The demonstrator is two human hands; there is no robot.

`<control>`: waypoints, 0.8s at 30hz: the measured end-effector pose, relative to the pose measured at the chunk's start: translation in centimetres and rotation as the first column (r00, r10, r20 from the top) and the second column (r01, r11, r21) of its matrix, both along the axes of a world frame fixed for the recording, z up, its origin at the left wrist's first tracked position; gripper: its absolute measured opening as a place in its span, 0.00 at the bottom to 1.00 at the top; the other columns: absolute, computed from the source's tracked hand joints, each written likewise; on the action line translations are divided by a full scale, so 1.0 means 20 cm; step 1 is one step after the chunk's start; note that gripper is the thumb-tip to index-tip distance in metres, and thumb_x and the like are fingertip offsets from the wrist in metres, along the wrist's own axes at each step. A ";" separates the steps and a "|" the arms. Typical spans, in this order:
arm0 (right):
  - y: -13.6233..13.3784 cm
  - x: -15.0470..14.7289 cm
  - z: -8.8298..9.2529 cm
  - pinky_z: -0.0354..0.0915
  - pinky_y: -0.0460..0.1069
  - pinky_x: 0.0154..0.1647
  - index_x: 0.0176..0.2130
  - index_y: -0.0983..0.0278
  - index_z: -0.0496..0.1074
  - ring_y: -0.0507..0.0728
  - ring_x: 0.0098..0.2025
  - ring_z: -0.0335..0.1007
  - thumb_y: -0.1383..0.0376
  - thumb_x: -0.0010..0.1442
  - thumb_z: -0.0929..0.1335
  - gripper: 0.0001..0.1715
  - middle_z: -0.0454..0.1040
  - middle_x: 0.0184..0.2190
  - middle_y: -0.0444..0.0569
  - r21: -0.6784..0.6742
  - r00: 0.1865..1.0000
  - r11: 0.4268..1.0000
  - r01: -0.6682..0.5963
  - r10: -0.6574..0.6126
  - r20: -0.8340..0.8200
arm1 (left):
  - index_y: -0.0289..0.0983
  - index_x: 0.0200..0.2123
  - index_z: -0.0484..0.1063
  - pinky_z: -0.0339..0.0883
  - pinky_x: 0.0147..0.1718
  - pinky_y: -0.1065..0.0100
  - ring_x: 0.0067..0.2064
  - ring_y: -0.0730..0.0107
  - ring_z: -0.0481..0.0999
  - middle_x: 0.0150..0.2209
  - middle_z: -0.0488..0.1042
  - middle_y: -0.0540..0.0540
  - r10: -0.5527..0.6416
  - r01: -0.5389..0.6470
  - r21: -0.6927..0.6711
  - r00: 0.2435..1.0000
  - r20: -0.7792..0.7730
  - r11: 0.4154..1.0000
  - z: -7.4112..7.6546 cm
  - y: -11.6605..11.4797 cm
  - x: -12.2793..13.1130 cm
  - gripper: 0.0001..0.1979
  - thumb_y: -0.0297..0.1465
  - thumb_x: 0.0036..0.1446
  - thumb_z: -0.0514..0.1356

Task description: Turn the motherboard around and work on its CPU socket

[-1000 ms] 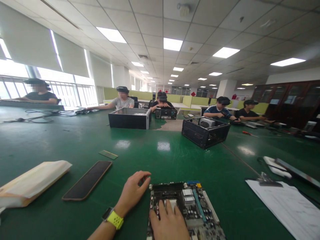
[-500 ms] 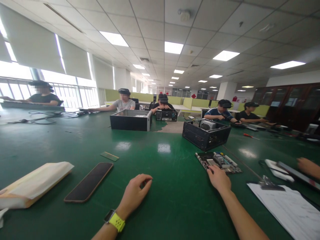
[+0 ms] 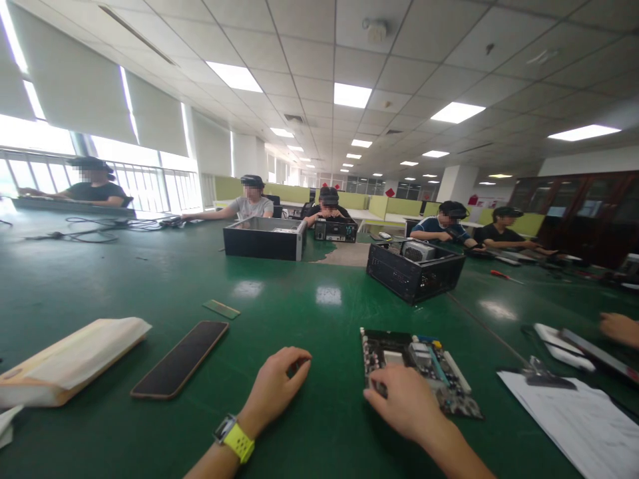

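A computer motherboard (image 3: 442, 372) lies flat or nearly flat on the green table in front of me, its sockets and slots facing up. My right hand (image 3: 407, 402) covers its near left part, with thumb and fingers closed on that edge; the fingertips are partly hidden. My left hand (image 3: 279, 379), with a yellow-green watch strap (image 3: 238, 444) at the wrist, rests on the table left of the board. Its fingers curl loosely, a gap shows beside the thumb, and it holds nothing. A dark phone (image 3: 180, 360) lies further left.
Beyond the board stands an open black computer case (image 3: 414, 273); another case (image 3: 262, 241) is further left. A clipboard (image 3: 574, 412) and another person's hand (image 3: 619, 329) are at right. At left lie a paper-wrapped package (image 3: 74, 359) and a thin green strip (image 3: 221, 309). Several people sit around the table.
My right hand has drawn the motherboard toward me and to the left, away from the black case. My left hand has stayed in about the same place and pose.
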State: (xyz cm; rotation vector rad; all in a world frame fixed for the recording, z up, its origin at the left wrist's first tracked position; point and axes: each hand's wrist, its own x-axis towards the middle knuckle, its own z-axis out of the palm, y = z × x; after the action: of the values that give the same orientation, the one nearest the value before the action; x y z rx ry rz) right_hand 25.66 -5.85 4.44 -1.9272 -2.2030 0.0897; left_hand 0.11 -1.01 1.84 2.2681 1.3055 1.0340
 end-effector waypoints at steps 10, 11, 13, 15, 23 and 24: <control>-0.20 -0.28 0.10 0.61 0.43 0.34 0.40 0.58 0.75 0.51 0.30 0.71 0.58 0.55 0.66 0.14 0.77 0.31 0.42 0.081 0.804 0.912 -0.403 0.395 -0.445 | 0.44 0.56 0.63 0.58 0.56 0.55 0.57 0.57 0.64 0.56 0.67 0.44 -0.193 0.190 -0.036 0.975 -0.113 0.981 -0.04 -0.01 0.01 0.27 0.35 0.52 0.62; -0.18 -0.26 0.11 0.62 0.44 0.37 0.40 0.59 0.75 0.52 0.33 0.71 0.58 0.57 0.64 0.14 0.77 0.33 0.44 0.132 0.807 0.925 -0.358 0.377 -0.454 | 0.44 0.56 0.63 0.57 0.57 0.55 0.57 0.57 0.64 0.57 0.66 0.44 -0.200 0.196 -0.044 0.972 -0.125 0.980 -0.05 -0.01 0.01 0.26 0.34 0.52 0.61; -0.11 -0.19 0.10 0.61 0.47 0.45 0.41 0.60 0.75 0.55 0.41 0.70 0.57 0.58 0.63 0.15 0.76 0.39 0.47 0.204 0.841 0.945 -0.256 0.322 -0.435 | 0.44 0.57 0.62 0.55 0.58 0.55 0.58 0.58 0.62 0.58 0.65 0.44 -0.203 0.198 -0.046 0.970 -0.137 0.979 -0.06 -0.01 0.02 0.26 0.32 0.53 0.60; -0.02 -0.11 0.06 0.57 0.51 0.53 0.44 0.61 0.74 0.58 0.50 0.66 0.57 0.57 0.64 0.18 0.73 0.47 0.50 0.215 0.895 0.963 -0.162 0.235 -0.379 | 0.44 0.58 0.60 0.53 0.59 0.55 0.59 0.59 0.61 0.59 0.64 0.45 -0.213 0.209 -0.046 0.966 -0.148 0.977 -0.06 0.00 0.01 0.27 0.30 0.54 0.58; 0.22 0.08 -0.19 0.58 0.50 0.48 0.39 0.59 0.75 0.57 0.43 0.67 0.60 0.55 0.65 0.14 0.75 0.38 0.46 0.107 0.927 0.992 -0.063 0.098 -0.361 | 0.42 0.53 0.64 0.59 0.54 0.57 0.53 0.59 0.65 0.53 0.66 0.44 -0.221 0.213 -0.066 0.959 -0.175 0.975 -0.01 -0.03 0.02 0.26 0.29 0.48 0.60; 0.23 0.08 -0.20 0.58 0.50 0.47 0.38 0.59 0.75 0.57 0.43 0.67 0.60 0.55 0.65 0.13 0.75 0.37 0.45 0.122 0.923 0.991 -0.058 0.100 -0.371 | 0.42 0.51 0.65 0.59 0.54 0.58 0.53 0.59 0.65 0.53 0.66 0.44 -0.230 0.221 -0.072 0.958 -0.174 0.973 0.00 -0.04 0.02 0.24 0.29 0.48 0.60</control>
State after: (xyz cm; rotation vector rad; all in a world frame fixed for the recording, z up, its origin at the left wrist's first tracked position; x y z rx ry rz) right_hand 27.27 -1.35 0.35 -1.6045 -1.9825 0.3184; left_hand 0.59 -1.74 1.83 2.4483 1.0906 0.7222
